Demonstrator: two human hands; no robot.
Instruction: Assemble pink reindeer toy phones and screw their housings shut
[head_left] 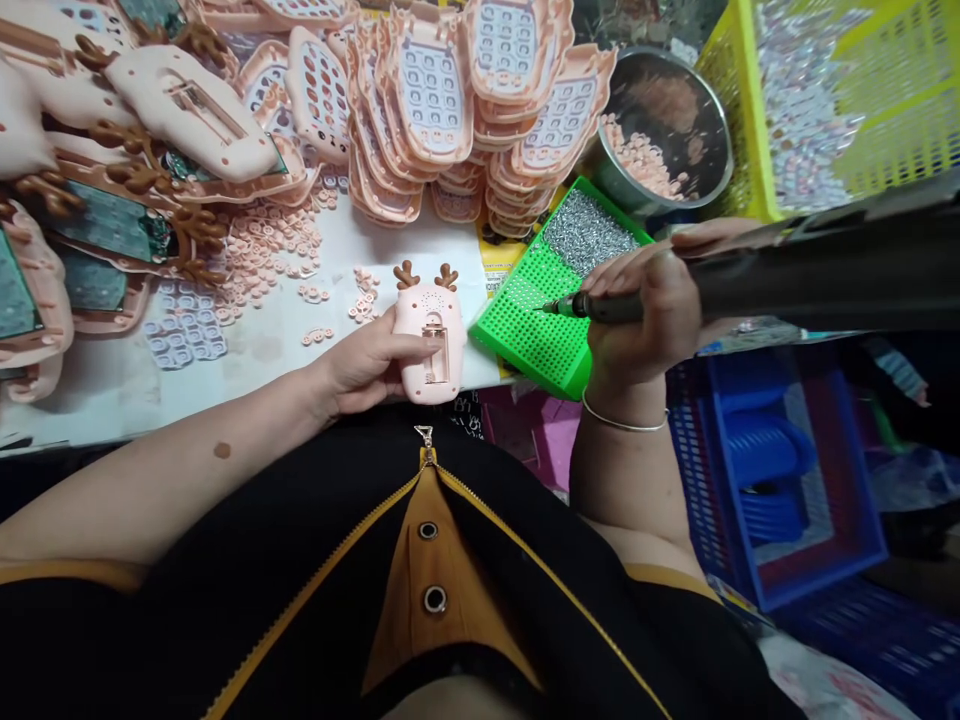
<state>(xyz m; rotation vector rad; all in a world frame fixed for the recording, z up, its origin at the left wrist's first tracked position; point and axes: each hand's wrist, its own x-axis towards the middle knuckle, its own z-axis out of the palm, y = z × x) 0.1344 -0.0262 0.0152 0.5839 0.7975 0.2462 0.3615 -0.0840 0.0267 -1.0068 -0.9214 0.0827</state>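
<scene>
A pink toy phone casing (430, 345) with brown antlers lies back side up, its battery compartment uncovered, at the table's front edge. My left hand (373, 360) grips it from the left, the thumb lying across the compartment. In my right hand (646, 320) is a dark electric screwdriver (780, 270), its bit pointing left over the green perforated basket (517, 318). Small silver screws (588, 232) are heaped at the far end of that basket. Whether a screw sits on the bit is too small to tell.
Stacked pink front shells (431, 95) with button pads stand at the back. Half-assembled toys with green circuit boards (94, 235) crowd the left, beside loose pink buttons (274, 245). A metal bowl (712, 150), a yellow basket (739, 110) and blue crates (814, 570) are on the right.
</scene>
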